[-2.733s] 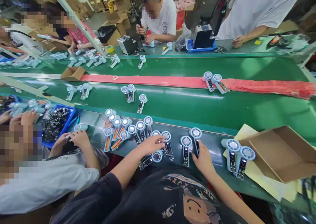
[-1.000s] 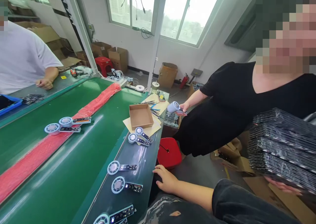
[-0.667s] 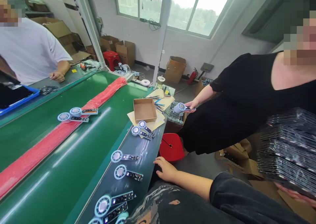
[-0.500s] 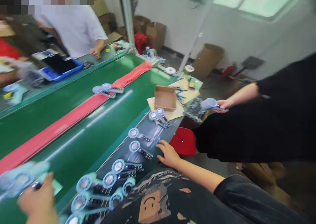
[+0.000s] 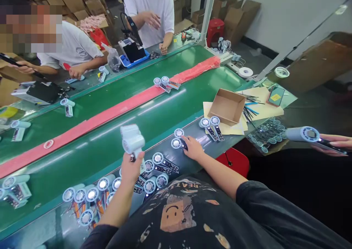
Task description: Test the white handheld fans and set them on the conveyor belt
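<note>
My left hand point(image 5: 131, 168) is closed around the lower part of some light-blue handheld fans point(image 5: 133, 139), raised above the near side of the bench. My right hand point(image 5: 193, 147) reaches over the bench with its fingers on the dark handle of a fan point(image 5: 176, 143); another fan point(image 5: 179, 133) lies just behind it. Several light-blue fans with bare circuit boards point(image 5: 157, 158) lie beside and below my left hand. Others, with orange parts in their handles point(image 5: 92, 194), are grouped to the left of my left forearm.
A green conveyor point(image 5: 110, 137) with a red strip point(image 5: 118, 110) runs beyond the bench. An open cardboard box point(image 5: 227, 106) stands right of my hands. A person's hand point(image 5: 334, 144) holds a fan at far right. Two people sit or stand across the conveyor.
The view has swung left. My left hand, with the fans, has come in from the far left toward the bench. My right hand has moved from the bench's near edge onto a fan.
</note>
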Demonstrator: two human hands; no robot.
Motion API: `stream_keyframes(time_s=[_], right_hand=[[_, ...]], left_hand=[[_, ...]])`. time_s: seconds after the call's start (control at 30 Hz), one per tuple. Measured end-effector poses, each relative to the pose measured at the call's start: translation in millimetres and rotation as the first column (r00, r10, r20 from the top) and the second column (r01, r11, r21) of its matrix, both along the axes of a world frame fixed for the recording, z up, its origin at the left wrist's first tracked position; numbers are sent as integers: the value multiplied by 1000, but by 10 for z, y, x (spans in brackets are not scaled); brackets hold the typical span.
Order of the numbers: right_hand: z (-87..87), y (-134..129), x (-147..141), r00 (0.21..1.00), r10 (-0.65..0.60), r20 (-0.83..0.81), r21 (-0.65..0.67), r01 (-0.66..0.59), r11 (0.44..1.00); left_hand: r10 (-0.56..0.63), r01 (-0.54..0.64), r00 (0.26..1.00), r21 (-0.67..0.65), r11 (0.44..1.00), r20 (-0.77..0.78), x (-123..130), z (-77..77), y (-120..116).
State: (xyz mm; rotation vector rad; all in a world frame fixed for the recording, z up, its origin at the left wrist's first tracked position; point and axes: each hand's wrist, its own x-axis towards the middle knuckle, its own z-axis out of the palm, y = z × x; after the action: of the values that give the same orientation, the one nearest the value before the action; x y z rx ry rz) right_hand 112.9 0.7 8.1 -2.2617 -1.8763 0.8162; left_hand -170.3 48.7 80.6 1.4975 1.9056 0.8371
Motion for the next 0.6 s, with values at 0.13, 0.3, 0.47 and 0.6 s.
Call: stream_keyframes(time_s=[0.13, 0.3, 0.47, 0.6], right_hand=[[24, 91, 218, 991, -128, 29, 15, 127, 992], [98, -27, 404, 941, -339, 14, 48, 338, 940], [84, -376, 67, 858, -337, -387, -27, 355, 935], [-43, -479, -297, 777, -340, -530, -168, 297, 940]], left_hand=[[-229, 232, 972, -48, 971, 59, 387, -43, -103], [-496, 483, 868, -183, 856, -33, 852, -278, -141], [-566, 490, 817, -384, 783, -110, 1289, -411, -188], [-605, 458, 782, -522, 720, -149, 1483, -399, -284]])
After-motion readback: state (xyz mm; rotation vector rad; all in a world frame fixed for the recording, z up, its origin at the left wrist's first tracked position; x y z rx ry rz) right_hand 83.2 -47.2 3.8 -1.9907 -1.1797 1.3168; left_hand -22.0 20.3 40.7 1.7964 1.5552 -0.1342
